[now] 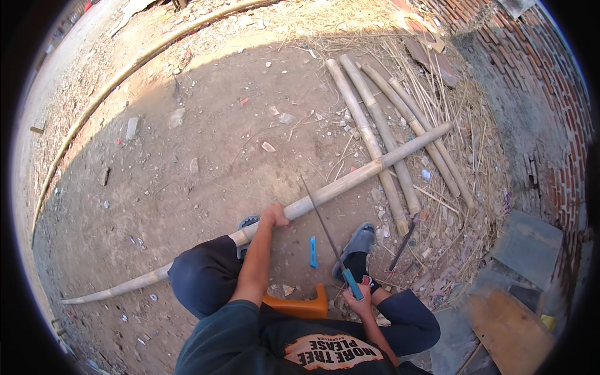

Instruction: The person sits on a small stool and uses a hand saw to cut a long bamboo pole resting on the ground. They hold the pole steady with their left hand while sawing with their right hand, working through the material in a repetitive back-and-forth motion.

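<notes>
Just right of the left hand (275, 215), the narrow blade of the saw (350, 280) lies across the bamboo pole (350, 181), its tip past the far side. From my distant seat I see the left hand with its fingers curled around the pole. The right hand (359, 299), lower and off to the right, is closed about the saw's teal handle. I cannot tell whether the teeth have bitten yet. Left of both hands the pole runs behind the bent left knee (206, 275); far to the right of them it lies over shorter bamboo lengths (360, 120).

For a clean cut here, I would bear down firmly with the left hand, since a round pole could roll, and keep its thumb well away from the blade's line. I would begin with short, light strokes until a groove holds the teeth, then lengthen them, square to the pole. Because the pole seems propped at its right end, the slot might pinch, so I would ease off if the blade binds. The right foot (362, 240), just ahead of the right hand, calls for care.
</notes>
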`<state>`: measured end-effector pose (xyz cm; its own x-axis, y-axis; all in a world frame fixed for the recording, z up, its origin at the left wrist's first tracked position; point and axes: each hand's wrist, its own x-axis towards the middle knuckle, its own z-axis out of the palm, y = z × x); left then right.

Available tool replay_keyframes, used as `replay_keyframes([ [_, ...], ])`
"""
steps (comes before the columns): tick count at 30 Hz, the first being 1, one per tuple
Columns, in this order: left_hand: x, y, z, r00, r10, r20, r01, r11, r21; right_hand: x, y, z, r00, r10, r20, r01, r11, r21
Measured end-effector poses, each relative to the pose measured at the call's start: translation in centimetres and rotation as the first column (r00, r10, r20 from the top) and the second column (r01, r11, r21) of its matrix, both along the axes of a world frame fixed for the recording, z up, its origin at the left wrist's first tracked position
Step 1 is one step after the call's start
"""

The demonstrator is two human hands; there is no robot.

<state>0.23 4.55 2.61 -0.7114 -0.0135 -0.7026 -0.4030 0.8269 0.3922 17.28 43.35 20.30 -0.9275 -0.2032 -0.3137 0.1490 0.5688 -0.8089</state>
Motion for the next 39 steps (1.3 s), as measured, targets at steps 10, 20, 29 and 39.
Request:
replay_keyframes([
  [10, 0.0, 0.3, 0.8, 0.999, 0.035, 0.001, -0.035, 0.996, 0.08, -5.9, -3.7, -3.1, 0.997, 0.064, -0.033, -0.064, 0.998, -0.021],
  [20, 0.3, -0.1, -1.1, 1.0, 0.024, 0.009, -0.025, 0.996, 0.09, 0.1, 2.6, 1.2, 0.999, 0.036, 0.032, -0.035, 0.999, -0.01],
  [29, -0.7, -0.2, 2.4, 1.0, 0.019, 0.007, -0.019, 0.999, 0.032, -7.7, -4.4, -5.9, 0.996, 0.061, -0.071, -0.063, 0.998, -0.027],
  [39, 0.3, -0.1, 0.2, 0.999, 0.042, 0.019, -0.043, 0.997, 0.061, -2.6, -1.6, -2.7, 0.999, 0.03, 0.019, -0.029, 0.998, -0.048],
])
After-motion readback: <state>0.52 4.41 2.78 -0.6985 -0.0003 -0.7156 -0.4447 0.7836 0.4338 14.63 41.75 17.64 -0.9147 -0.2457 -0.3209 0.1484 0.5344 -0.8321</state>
